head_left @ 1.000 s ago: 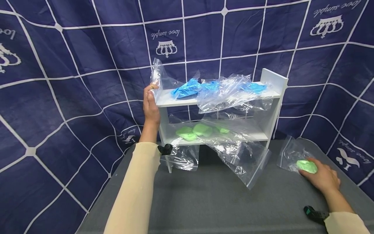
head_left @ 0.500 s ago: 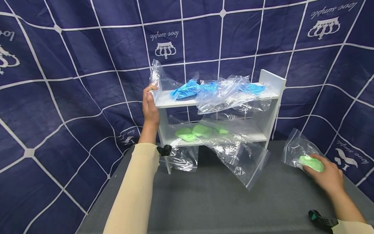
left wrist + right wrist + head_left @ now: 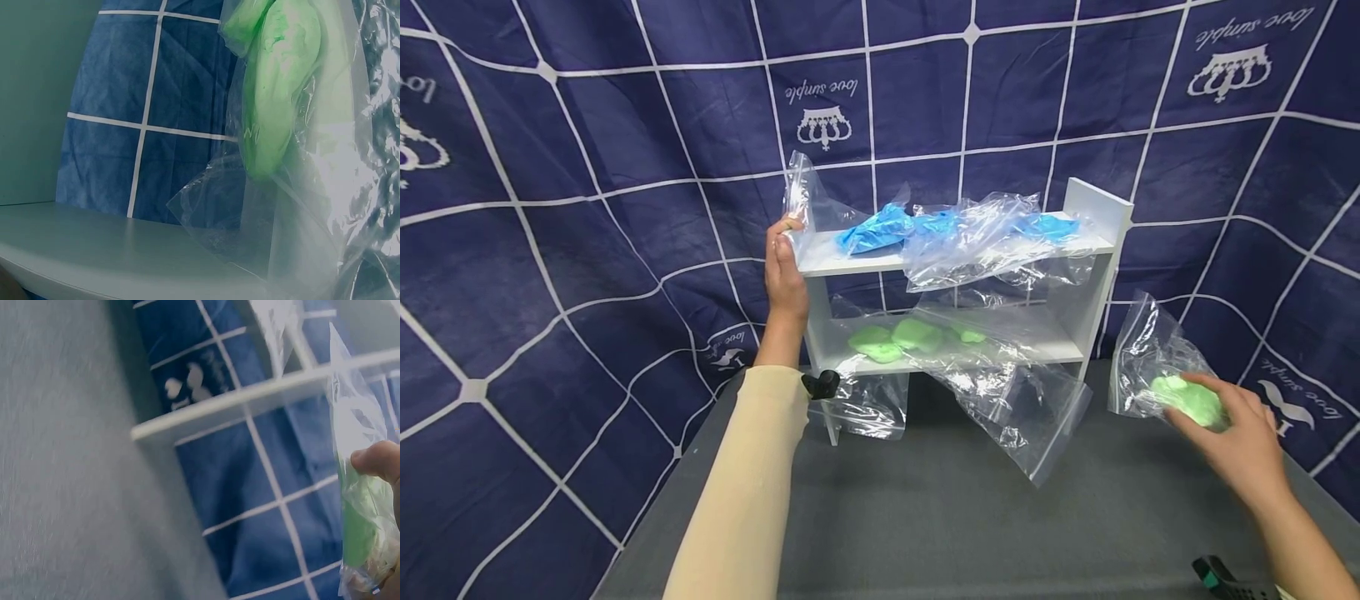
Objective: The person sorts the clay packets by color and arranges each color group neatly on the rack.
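My left hand grips the upper left end of a white two-tier shelf, fingers against a clear bag that stands up there. In my right hand, right of the shelf and above the table, is a clear zip bag with a soft green lump inside. The right wrist view shows my thumb pressed on this bag. Bagged blue lumps lie along the top board. Bagged green lumps lie on the lower board, seen close in the left wrist view.
The shelf stands on a dark grey table. Loose bag ends hang over the front of the lower board. A navy curtain with white grid lines closes off the back and sides.
My right hand has lifted the bag with the green lump from the table, first slightly right, then up and back toward the shelf. The left hand stays on the shelf.
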`<control>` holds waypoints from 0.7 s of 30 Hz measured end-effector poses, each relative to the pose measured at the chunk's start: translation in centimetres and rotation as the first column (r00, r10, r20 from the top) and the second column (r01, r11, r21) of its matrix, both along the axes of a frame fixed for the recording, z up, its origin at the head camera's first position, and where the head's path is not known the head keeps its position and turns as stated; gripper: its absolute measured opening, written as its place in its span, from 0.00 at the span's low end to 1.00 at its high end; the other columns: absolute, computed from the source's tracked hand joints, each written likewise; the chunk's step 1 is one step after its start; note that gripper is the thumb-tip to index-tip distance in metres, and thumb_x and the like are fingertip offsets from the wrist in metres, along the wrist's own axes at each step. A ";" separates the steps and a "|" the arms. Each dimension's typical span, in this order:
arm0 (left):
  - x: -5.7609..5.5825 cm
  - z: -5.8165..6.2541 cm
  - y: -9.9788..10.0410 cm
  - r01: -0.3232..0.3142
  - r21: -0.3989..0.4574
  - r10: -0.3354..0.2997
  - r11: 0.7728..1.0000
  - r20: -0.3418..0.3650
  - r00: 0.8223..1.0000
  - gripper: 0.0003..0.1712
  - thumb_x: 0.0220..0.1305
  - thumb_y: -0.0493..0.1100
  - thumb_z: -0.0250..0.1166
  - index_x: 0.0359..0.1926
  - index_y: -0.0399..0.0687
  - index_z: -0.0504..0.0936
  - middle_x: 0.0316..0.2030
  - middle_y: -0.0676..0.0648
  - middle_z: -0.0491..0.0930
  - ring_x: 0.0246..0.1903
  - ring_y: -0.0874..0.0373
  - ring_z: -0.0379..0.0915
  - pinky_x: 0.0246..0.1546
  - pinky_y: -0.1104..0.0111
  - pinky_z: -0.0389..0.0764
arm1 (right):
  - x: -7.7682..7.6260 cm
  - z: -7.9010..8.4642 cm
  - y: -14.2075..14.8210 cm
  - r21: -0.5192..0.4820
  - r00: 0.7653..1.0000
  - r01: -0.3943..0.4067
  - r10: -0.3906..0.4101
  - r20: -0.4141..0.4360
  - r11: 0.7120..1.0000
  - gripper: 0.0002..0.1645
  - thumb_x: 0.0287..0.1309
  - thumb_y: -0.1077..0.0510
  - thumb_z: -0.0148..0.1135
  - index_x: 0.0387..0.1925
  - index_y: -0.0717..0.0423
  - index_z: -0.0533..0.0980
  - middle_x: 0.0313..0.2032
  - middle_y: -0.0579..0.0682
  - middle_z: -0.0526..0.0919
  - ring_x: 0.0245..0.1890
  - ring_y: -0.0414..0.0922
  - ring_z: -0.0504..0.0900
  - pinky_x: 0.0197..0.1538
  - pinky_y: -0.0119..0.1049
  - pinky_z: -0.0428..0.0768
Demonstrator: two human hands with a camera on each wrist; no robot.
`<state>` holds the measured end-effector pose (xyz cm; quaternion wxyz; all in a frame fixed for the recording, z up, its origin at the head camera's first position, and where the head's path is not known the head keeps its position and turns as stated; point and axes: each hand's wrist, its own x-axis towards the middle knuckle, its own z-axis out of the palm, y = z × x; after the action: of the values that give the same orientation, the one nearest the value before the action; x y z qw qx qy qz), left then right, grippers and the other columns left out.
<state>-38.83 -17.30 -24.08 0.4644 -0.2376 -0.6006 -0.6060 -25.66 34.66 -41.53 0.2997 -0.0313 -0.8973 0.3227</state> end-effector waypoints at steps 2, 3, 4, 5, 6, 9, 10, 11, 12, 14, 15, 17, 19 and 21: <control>0.8 0.3 0.3 0.005 -0.002 -0.005 1.000 0.001 1.000 0.20 0.73 0.33 0.35 0.49 0.19 0.67 0.56 0.26 0.69 0.57 0.65 0.66 0.65 0.72 0.64 | 0.3 0.7 -0.7 -0.008 0.999 -0.024 0.024 -0.023 1.000 0.36 0.56 0.54 0.72 0.65 0.57 0.72 0.64 0.71 0.69 0.61 0.70 0.60 0.54 0.62 0.54; 1.3 0.5 0.4 0.006 -0.004 -0.006 1.000 0.003 1.000 0.20 0.73 0.33 0.35 0.49 0.19 0.67 0.56 0.26 0.69 0.57 0.65 0.66 0.65 0.72 0.64 | 0.5 0.9 -1.0 -0.009 0.999 -0.035 0.035 -0.039 0.999 0.35 0.55 0.55 0.72 0.64 0.56 0.72 0.65 0.70 0.69 0.61 0.69 0.61 0.56 0.59 0.54; 1.6 0.7 0.5 0.004 -0.006 -0.004 1.000 0.004 1.000 0.19 0.73 0.33 0.35 0.49 0.19 0.67 0.56 0.26 0.69 0.57 0.65 0.66 0.65 0.72 0.64 | 0.6 1.2 -1.3 -0.007 0.997 -0.047 0.047 -0.056 0.999 0.35 0.54 0.56 0.73 0.64 0.56 0.73 0.65 0.69 0.70 0.60 0.68 0.61 0.57 0.57 0.54; 1.9 0.8 0.6 0.005 -0.006 -0.005 1.000 0.006 1.000 0.19 0.73 0.33 0.35 0.49 0.19 0.67 0.56 0.26 0.69 0.57 0.65 0.67 0.65 0.72 0.64 | 0.8 1.5 -1.6 -0.004 0.996 -0.054 0.054 -0.066 0.999 0.35 0.54 0.56 0.73 0.63 0.54 0.74 0.66 0.66 0.69 0.60 0.67 0.61 0.58 0.54 0.54; 2.2 0.9 0.7 0.003 -0.007 -0.003 1.000 0.007 1.000 0.19 0.73 0.33 0.35 0.49 0.19 0.66 0.56 0.26 0.69 0.57 0.65 0.67 0.66 0.72 0.64 | 0.9 1.7 -1.9 -0.001 0.995 -0.060 0.060 -0.082 0.998 0.34 0.53 0.56 0.74 0.63 0.53 0.75 0.66 0.60 0.71 0.61 0.60 0.63 0.57 0.49 0.55; 2.4 1.0 0.8 -0.002 -0.014 0.003 1.000 0.008 1.000 0.19 0.73 0.32 0.35 0.49 0.19 0.67 0.56 0.26 0.70 0.59 0.63 0.67 0.67 0.71 0.64 | 1.2 2.3 -2.8 0.010 0.988 -0.085 0.086 -0.126 0.996 0.33 0.50 0.57 0.76 0.60 0.49 0.78 0.62 0.33 0.71 0.59 0.35 0.62 0.51 0.37 0.55; 2.4 0.9 0.7 -0.004 -0.014 0.004 1.000 0.009 1.000 0.19 0.73 0.32 0.35 0.49 0.19 0.67 0.56 0.26 0.70 0.59 0.63 0.67 0.67 0.71 0.64 | 1.3 2.6 -3.1 0.013 0.986 -0.096 0.097 -0.136 0.995 0.33 0.49 0.57 0.77 0.59 0.48 0.78 0.60 0.24 0.68 0.58 0.27 0.59 0.50 0.35 0.55; 2.3 0.9 0.7 -0.007 -0.014 0.007 1.000 0.010 1.000 0.19 0.73 0.33 0.35 0.49 0.19 0.67 0.56 0.26 0.70 0.59 0.62 0.67 0.67 0.71 0.63 | 1.4 2.8 -3.5 0.016 0.983 -0.106 0.107 -0.149 0.994 0.33 0.48 0.57 0.77 0.59 0.47 0.79 0.58 0.17 0.64 0.56 0.20 0.55 0.49 0.33 0.55; 2.1 0.8 0.6 -0.010 -0.016 0.010 1.000 0.010 1.000 0.19 0.73 0.33 0.35 0.49 0.19 0.67 0.56 0.26 0.70 0.59 0.61 0.67 0.67 0.71 0.63 | 1.5 3.0 -3.9 0.016 0.980 -0.119 0.120 -0.160 0.993 0.33 0.47 0.58 0.78 0.58 0.47 0.79 0.56 0.12 0.61 0.54 0.16 0.52 0.48 0.32 0.55; 1.4 0.6 0.3 -0.018 -0.018 0.018 1.000 0.011 1.000 0.19 0.73 0.33 0.35 0.49 0.19 0.68 0.56 0.27 0.70 0.60 0.60 0.67 0.68 0.71 0.63 | 1.7 3.5 -4.6 0.022 0.974 -0.139 0.140 -0.176 0.990 0.33 0.44 0.60 0.78 0.57 0.48 0.80 0.54 0.09 0.59 0.54 0.14 0.52 0.47 0.30 0.55; 0.9 0.4 0.2 -0.020 -0.017 0.021 1.000 0.010 1.000 0.20 0.74 0.33 0.35 0.49 0.19 0.68 0.56 0.27 0.70 0.60 0.59 0.67 0.68 0.71 0.62 | 1.7 3.8 -5.0 0.024 0.972 -0.146 0.148 -0.183 0.989 0.34 0.43 0.61 0.78 0.56 0.48 0.80 0.54 0.09 0.60 0.54 0.14 0.52 0.47 0.30 0.55; 0.1 0.1 -0.1 -0.028 -0.019 0.028 0.999 0.009 1.000 0.20 0.74 0.33 0.35 0.50 0.20 0.68 0.56 0.27 0.71 0.61 0.57 0.66 0.68 0.71 0.62 | 1.8 4.2 -5.7 0.029 0.968 -0.157 0.160 -0.194 0.987 0.34 0.42 0.62 0.79 0.56 0.48 0.80 0.54 0.14 0.63 0.53 0.15 0.53 0.46 0.29 0.56; -0.6 -0.3 -0.4 -0.030 -0.022 0.030 0.999 0.003 1.000 0.20 0.74 0.33 0.34 0.50 0.21 0.69 0.57 0.29 0.71 0.62 0.56 0.66 0.69 0.71 0.62 | 1.8 4.7 -6.4 0.036 0.965 -0.167 0.171 -0.201 0.985 0.34 0.41 0.62 0.79 0.55 0.48 0.81 0.56 0.26 0.70 0.53 0.17 0.54 0.45 0.30 0.56; -0.9 -0.4 -0.6 -0.029 -0.025 0.029 0.999 -0.003 1.000 0.20 0.74 0.34 0.34 0.50 0.22 0.69 0.56 0.30 0.72 0.63 0.54 0.66 0.69 0.70 0.61 | 1.7 5.1 -7.0 0.052 0.962 -0.175 0.182 -0.202 0.983 0.35 0.41 0.61 0.80 0.56 0.48 0.81 0.58 0.41 0.74 0.54 0.25 0.58 0.45 0.32 0.57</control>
<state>-39.72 -17.87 -24.47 0.4710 -0.2354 -0.6109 -0.5912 -23.97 27.61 -36.43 0.3613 0.0882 -0.8657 0.3349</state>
